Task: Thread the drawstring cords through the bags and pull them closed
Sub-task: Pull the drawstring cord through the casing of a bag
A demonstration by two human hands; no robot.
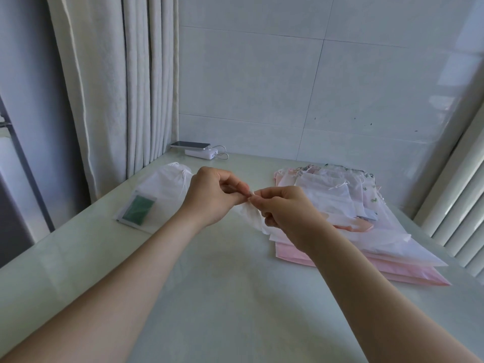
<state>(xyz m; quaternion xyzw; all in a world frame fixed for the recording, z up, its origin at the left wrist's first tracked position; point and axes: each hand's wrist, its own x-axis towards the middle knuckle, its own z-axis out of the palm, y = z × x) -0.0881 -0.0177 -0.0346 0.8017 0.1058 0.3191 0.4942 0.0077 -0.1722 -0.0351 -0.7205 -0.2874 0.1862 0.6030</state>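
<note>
fig. the two hands meet at chest height over the pale glossy tabletop [235, 297]. the left hand [212, 197] and the right hand [285, 210] each pinch, thumb against forefinger, the upper edge of one thin white translucent plastic drawstring bag [252, 218]. neither hand is slack, and the two sets of fingertips all but touch at the bag's mouth. whether a cord end sits in either pinch is too small to tell.

from that pinch the bag falls down and to the right. its long axis runs under the right palm toward the flat stack of pink and white drawstring bags [379, 239], and its lower end seems to reach the stack. the right hand is thus the nearer to the bag's body, and the left holds only the free corner. any feeding of cord along the hem would likely run crosswise, from one hand toward the other.

counts: two hands; one bag in hand; one gathered white bag [162, 187] lying at left with its mouth drawn in and so judged finished, with one flat green packet [138, 208] showing through it. the stack holds several bags, too overlapped to count. at the far edge, near the cream pleated curtain [117, 87], one dark smartphone [190, 145] rests on one white power bank [200, 154].
</note>
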